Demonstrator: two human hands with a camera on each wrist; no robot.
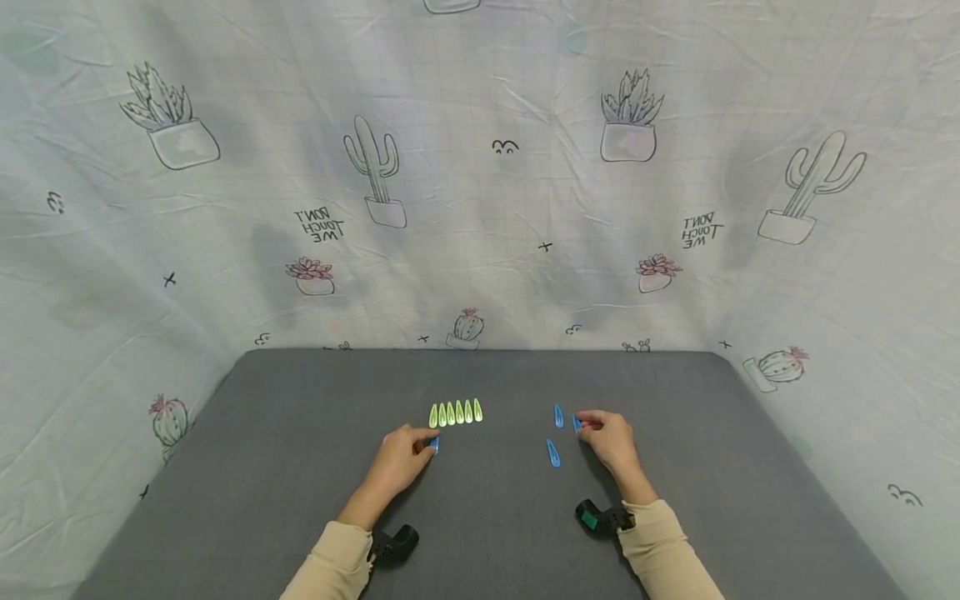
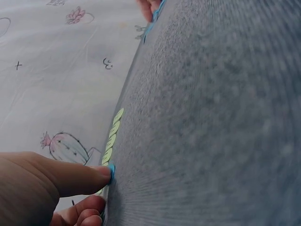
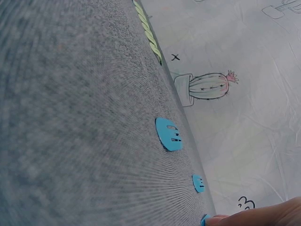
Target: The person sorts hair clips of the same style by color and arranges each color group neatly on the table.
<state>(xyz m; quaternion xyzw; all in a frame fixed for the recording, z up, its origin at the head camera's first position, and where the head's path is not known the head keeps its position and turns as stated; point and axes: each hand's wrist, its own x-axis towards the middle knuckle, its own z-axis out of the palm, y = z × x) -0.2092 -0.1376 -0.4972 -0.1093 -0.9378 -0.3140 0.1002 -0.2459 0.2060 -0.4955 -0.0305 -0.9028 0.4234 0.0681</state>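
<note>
My left hand (image 1: 400, 457) pinches a blue snap hair clip (image 1: 435, 445) just below the left end of a row of yellow-green hair clips (image 1: 459, 412). In the left wrist view the thumb lies on that blue clip (image 2: 111, 173), and the other fingers are curled behind. On the right, my right hand (image 1: 611, 439) has thumb and fingertips on another blue clip (image 1: 577, 423), mostly covered by the fingers. Two more blue clips lie to its left: one farther back (image 1: 558, 416) and one nearer (image 1: 553, 452). Both show in the right wrist view, the nearer one (image 3: 168, 134) larger.
A dark grey cloth-covered table (image 1: 495, 525) carries all the clips. Behind it hangs a pale curtain (image 1: 480, 192) printed with cacti and potted plants. Black camera mounts sit on the left wrist (image 1: 395, 546) and the right wrist (image 1: 600, 518), below beige sleeves.
</note>
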